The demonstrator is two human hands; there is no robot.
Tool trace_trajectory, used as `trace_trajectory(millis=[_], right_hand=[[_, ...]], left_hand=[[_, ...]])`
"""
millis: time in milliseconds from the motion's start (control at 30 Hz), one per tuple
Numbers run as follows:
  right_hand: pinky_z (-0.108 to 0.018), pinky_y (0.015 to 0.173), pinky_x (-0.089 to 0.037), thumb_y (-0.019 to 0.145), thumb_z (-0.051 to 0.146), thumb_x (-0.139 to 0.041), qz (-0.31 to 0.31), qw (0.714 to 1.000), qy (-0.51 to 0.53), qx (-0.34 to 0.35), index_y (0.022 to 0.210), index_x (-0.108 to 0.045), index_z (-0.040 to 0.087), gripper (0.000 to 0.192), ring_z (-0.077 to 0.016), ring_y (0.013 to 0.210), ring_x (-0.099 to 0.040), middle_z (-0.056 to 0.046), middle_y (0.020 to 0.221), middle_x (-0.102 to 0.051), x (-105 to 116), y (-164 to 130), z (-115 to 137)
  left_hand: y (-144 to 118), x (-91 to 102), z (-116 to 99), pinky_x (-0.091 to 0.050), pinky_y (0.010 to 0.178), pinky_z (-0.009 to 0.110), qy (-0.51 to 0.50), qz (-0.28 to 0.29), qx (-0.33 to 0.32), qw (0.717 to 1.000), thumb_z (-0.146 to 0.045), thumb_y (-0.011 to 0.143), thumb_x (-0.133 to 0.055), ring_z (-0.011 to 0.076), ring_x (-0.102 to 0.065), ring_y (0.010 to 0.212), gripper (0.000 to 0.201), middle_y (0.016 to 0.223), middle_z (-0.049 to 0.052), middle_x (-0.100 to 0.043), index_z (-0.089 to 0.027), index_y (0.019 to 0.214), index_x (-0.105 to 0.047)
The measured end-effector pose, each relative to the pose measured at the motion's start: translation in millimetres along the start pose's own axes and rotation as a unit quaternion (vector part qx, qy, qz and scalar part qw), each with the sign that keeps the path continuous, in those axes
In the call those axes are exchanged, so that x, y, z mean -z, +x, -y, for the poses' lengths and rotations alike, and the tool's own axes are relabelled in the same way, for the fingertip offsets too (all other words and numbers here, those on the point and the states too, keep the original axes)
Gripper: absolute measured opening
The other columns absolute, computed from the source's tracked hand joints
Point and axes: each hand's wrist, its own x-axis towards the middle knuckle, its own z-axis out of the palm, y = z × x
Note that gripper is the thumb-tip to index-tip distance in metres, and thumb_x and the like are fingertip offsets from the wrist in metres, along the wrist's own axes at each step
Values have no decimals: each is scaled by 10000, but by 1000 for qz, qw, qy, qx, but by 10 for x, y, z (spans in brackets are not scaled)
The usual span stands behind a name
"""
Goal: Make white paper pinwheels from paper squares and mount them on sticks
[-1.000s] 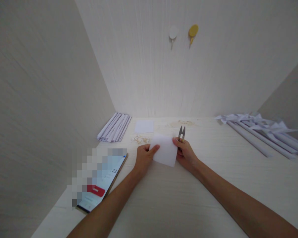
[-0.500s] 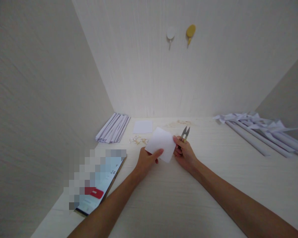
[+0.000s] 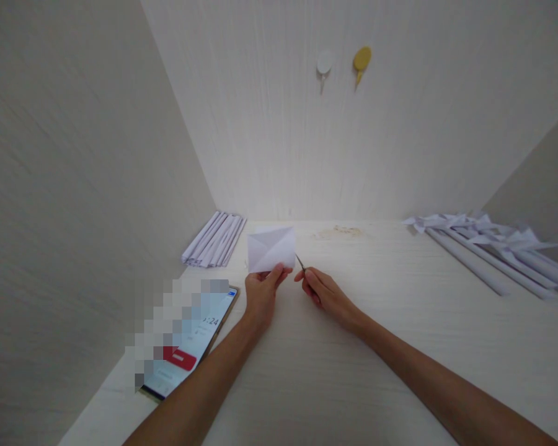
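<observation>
My left hand (image 3: 263, 290) pinches a white square of paper (image 3: 271, 250) by its lower edge, thumb on the near face. Diagonal crease lines run across the paper, which is held up above the table. In my right hand (image 3: 323, 291) is a pair of thread snips (image 3: 300, 262), its thin blades pointing up and left toward the paper's right edge. The handles are mostly hidden in my fingers. Whether the blades touch the paper I cannot tell. The raised paper covers the table spot behind it.
Several folded paper strips (image 3: 215, 240) lie at the back left. A phone (image 3: 199, 334) rests beside my left forearm. Paper pinwheels on rolled sticks (image 3: 474, 263) lie at the right. White and yellow hooks (image 3: 361, 59) are on the wall. The table (image 3: 390, 371) has pale marks.
The paper has shifted left and turned upright, now showing creases. My right hand has moved left and slightly down, and the snips' blades have swung to point left toward the paper.
</observation>
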Motion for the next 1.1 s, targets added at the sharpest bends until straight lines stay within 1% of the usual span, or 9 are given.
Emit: trace_trajectory(millis=[67,133,233,400,567,667,833,1100], right_hand=[[-178,342,-222,782,463,-393,6,999,-34,7,721,-537,172,330,-50,371,-316,56,480,-395,-7,-15,7],[-180,338,-215,797,461,-361,10,999,-48,6,711,-518,175,337,-52,351,-308,60,448,-400,-6,-21,12],[-180,339,-212,810,457,-330,18,998,-59,3,690,-501,176,349,-54,337,-293,65,409,-391,3,-21,13],[-182,352,-218,816,457,-311,36,997,-69,12,670,-506,171,376,-55,344,-289,63,408,-383,21,-17,10],[-186,356,-211,822,451,-285,45,997,-55,4,659,-495,168,388,-57,349,-274,61,411,-373,17,-10,12],[-188,360,-208,821,441,-287,55,996,-64,0,640,-476,165,380,-59,358,-279,59,413,-369,11,-6,14],[-194,377,-218,825,425,-273,58,994,-89,6,624,-447,165,372,-64,373,-286,57,413,-364,12,-7,16],[-201,396,-236,832,425,-256,54,992,-117,7,613,-430,169,379,-68,386,-295,55,425,-360,11,-35,38]], left_hand=[[-1,5,-5,-468,556,216,0,-9,5,1000,-239,529,-685,99,-590,548,189,587,19,-635,-96,626,-608],[-2,10,-12,-437,486,188,6,-17,8,1000,-258,531,-689,93,-584,531,210,580,15,-627,-99,642,-609],[-8,5,-20,-420,456,172,-3,-20,11,1000,-262,523,-698,93,-588,524,221,577,20,-626,-95,636,-607],[-17,-12,-18,-445,479,175,-17,0,19,1000,-229,522,-703,101,-601,530,199,597,29,-636,-92,634,-612],[-16,-7,-11,-453,498,189,12,17,16,1000,-225,530,-697,124,-619,583,194,637,38,-649,-98,657,-624],[-14,-4,-7,-468,528,208,27,18,14,999,-243,535,-694,135,-626,614,221,682,46,-661,-101,693,-632],[-27,1,3,-490,629,244,7,14,17,1000,-236,533,-697,130,-625,622,220,686,42,-669,-99,695,-637],[-32,3,-8,-495,622,243,5,18,23,1000,-230,526,-702,130,-623,603,206,655,36,-667,-98,673,-643]])
